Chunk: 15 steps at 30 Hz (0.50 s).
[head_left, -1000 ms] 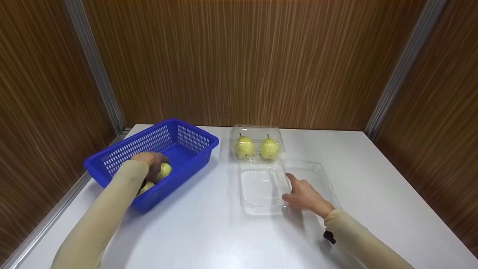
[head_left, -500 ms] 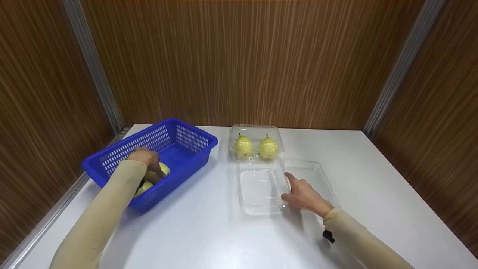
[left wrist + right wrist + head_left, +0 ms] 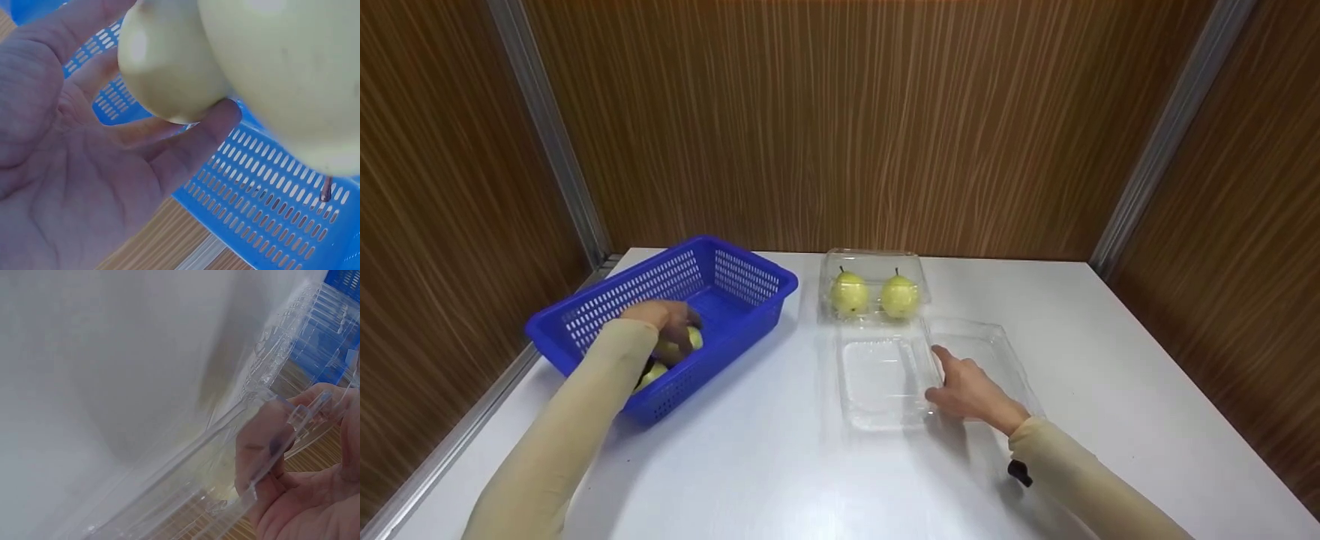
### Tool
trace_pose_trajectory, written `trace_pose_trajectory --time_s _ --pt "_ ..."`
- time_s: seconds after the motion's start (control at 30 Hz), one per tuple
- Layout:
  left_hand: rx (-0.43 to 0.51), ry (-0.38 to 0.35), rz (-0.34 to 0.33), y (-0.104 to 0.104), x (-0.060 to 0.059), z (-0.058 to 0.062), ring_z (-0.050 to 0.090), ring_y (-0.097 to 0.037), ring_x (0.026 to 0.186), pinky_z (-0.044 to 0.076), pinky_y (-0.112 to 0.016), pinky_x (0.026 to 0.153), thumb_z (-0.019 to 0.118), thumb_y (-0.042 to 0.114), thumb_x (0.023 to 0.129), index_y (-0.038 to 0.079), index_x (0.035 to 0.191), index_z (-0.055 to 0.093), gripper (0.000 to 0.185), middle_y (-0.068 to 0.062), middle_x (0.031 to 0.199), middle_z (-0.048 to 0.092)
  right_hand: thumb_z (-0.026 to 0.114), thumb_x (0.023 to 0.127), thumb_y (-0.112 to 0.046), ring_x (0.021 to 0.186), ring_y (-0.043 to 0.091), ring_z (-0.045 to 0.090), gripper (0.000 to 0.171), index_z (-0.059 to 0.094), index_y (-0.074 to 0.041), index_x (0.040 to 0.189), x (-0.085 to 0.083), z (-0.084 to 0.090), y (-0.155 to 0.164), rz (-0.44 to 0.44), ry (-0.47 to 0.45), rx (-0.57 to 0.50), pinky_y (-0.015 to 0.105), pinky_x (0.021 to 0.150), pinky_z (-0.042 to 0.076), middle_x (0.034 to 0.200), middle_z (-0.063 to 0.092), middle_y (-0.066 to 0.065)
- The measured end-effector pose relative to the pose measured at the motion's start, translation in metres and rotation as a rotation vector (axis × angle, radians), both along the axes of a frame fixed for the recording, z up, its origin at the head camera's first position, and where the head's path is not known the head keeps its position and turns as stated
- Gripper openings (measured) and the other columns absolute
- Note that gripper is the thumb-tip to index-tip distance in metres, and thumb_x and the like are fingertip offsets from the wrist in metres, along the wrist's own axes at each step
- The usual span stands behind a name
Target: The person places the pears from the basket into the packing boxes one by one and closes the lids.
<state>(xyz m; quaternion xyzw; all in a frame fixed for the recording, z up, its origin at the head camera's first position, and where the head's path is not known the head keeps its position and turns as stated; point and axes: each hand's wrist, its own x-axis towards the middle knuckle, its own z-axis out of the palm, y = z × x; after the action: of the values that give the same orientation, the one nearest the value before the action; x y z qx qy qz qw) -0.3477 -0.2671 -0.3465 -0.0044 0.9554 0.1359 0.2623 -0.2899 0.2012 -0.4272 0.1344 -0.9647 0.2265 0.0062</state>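
A person's left hand (image 3: pixel 669 324) reaches into a blue perforated basket (image 3: pixel 750 281) on a white surface (image 3: pixel 780 465). Its grip curls around a yellow pear (image 3: pixel 169 67), fingers under the fruit; a second pear (image 3: pixel 292 73) lies just beside the hand. The right hand (image 3: pixel 971 391) rests on an open clear clamshell box (image 3: pixel 881 379), thumb and fingers pinching its near edge. Beyond that hand, a closed clamshell (image 3: pixel 874 259) holds two pears.
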Motion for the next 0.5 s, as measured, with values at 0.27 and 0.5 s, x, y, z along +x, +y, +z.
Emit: trace_pose_trajectory --time_s 0.27,0.5 --pt "-0.05 -0.003 -0.049 0.0018 0.0012 -0.0059 0.044 -0.043 0.13 0.046 -0.062 0.096 0.07 0.008 0.086 0.023 0.142 0.051 0.062 -0.021 0.151 0.04 0.066 0.075 -0.012 0.06 0.017 0.055 0.075 0.039 0.005 0.143 0.0006 -0.0008 0.0002 0.009 0.026 0.005 0.036 0.062 0.05 0.067 0.061 0.005" --pt "-0.066 0.008 -0.067 0.0062 0.0 -0.0096 0.051 -0.033 0.11 0.053 -0.056 0.087 0.068 0.012 0.088 0.021 0.129 0.063 0.042 -0.017 0.138 0.053 0.063 0.074 -0.012 0.06 0.016 0.054 0.074 0.04 0.005 0.142 0.0027 -0.0004 0.0 0.018 0.024 -0.006 0.035 0.061 0.048 0.067 0.061 0.005"
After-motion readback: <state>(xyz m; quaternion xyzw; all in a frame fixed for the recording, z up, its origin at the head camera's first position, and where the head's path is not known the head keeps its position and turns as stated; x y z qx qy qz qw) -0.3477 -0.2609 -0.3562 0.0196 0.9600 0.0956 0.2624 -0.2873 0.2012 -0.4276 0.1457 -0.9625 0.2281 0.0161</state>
